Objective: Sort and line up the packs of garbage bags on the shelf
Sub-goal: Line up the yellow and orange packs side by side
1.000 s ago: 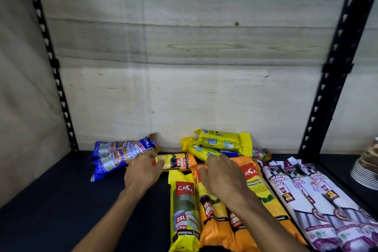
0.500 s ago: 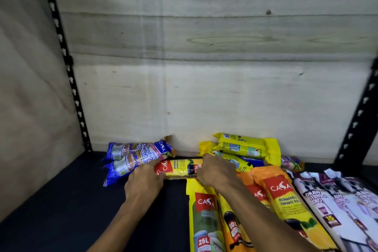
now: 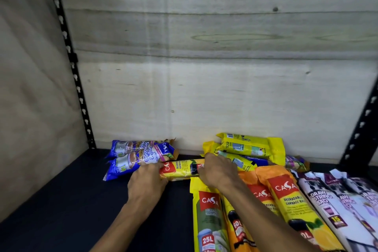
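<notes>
A small yellow pack with a red label (image 3: 182, 168) lies crosswise on the dark shelf (image 3: 61, 200). My left hand (image 3: 146, 182) grips its left end and my right hand (image 3: 219, 172) grips its right end. Behind my left hand lie two blue packs (image 3: 141, 155). Behind my right hand, two yellow packs (image 3: 249, 146) are stacked at the back wall. A yellow 25L pack (image 3: 208, 217), orange packs (image 3: 286, 200) and white drawstring packs (image 3: 337, 200) lie lengthwise in a row to the right.
A plywood back wall (image 3: 204, 88) and left side panel (image 3: 30, 108) close the shelf. Black slotted uprights (image 3: 69, 63) stand at the back corners. Bare dark shelf lies left of my arms.
My right hand moved from the orange packs to the small yellow pack's right end. The left hand closed on its left end. The view shifted left and closer.
</notes>
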`<state>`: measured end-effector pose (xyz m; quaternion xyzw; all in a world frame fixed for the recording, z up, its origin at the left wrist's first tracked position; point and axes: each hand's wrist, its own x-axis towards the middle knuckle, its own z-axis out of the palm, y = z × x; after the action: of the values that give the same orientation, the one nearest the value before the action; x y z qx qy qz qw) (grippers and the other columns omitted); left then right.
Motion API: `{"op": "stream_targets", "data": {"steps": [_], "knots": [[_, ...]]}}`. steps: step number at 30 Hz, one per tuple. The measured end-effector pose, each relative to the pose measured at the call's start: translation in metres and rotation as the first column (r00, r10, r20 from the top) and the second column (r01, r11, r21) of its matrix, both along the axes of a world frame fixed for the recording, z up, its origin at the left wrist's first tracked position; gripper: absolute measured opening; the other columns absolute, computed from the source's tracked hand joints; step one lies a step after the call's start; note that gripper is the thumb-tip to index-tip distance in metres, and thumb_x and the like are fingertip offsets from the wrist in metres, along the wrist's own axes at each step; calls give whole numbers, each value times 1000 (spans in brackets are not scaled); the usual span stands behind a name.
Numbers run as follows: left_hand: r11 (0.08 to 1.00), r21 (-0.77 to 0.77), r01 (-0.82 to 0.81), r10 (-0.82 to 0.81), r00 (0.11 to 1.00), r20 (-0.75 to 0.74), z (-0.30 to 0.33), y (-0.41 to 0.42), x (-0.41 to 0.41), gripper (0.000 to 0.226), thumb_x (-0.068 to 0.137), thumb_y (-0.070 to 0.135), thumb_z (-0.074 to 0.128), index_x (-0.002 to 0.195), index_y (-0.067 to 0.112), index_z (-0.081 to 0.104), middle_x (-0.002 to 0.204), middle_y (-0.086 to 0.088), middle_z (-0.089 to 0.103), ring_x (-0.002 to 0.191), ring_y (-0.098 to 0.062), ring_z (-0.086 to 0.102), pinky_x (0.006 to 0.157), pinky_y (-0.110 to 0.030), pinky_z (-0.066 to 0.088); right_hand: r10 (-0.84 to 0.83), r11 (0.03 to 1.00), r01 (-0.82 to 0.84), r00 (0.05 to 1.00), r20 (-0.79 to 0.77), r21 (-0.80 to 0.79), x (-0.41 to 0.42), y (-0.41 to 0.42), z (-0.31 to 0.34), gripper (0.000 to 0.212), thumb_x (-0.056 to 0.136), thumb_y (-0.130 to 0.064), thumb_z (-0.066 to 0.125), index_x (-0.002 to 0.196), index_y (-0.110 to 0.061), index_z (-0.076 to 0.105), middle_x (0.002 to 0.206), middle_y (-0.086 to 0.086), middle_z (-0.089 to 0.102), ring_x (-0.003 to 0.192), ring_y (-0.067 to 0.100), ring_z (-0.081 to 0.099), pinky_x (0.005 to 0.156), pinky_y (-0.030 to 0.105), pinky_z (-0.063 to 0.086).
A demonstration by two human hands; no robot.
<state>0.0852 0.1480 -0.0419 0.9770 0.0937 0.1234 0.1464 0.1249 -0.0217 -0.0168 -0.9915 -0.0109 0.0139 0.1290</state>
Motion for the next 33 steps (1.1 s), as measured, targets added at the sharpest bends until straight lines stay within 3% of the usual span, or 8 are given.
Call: {"op": "stream_targets", "data": {"steps": [11,17,20,25,30,33], "knots": [[1000,28,10,-8,999,-44,12,2,-18,43,89,51,56,129,34,57,120,-2,62,105,-23,61,80,-33,49,-16,997,10,996,85,73,-2,1,3,42,95,-42,48,128,-16,54,132,14,56,122,37,48,98,42,42],[997,-79,19,-27,994,-107,22,9,-21,40,87,53,56,123,37,61,113,0,65,102,-22,60,78,-34,49,-1,990,-26,981,192,136,-8,1,18,45,97,-42,48,136,-19,51,139,16,44,122,40,46,97,43,43],[980,-197,6,-34,990,-139,27,11,-21,42,84,53,61,123,36,61,124,-1,63,108,-23,59,84,-35,51,-29,971,-34,966,255,239,-13,-2,30,42,98,-39,48,136,-22,52,138,16,40,113,40,55,91,41,48],[925,-379,39,-75,994,-82,37,7,-18,47,81,39,71,126,30,61,124,-1,64,110,-19,58,88,-33,49,-81,932,-29,955,285,361,-33,-26,50,37,96,-32,52,130,-22,60,134,11,44,99,28,64,84,31,47],[859,-496,127,-143,990,7,48,-16,-6,41,78,16,69,117,27,66,92,5,74,82,-14,67,81,-36,56,-103,894,25,983,151,448,-65,-58,63,55,90,-30,61,143,-23,48,149,12,35,117,27,57,88,26,45],[777,-597,200,-214,976,48,55,-36,1,41,80,4,58,115,25,65,100,1,70,75,-13,63,71,-33,56,-91,879,56,995,50,474,-88,-76,67,58,87,-30,66,142,-21,51,146,3,50,123,20,54,93,26,44]]}}
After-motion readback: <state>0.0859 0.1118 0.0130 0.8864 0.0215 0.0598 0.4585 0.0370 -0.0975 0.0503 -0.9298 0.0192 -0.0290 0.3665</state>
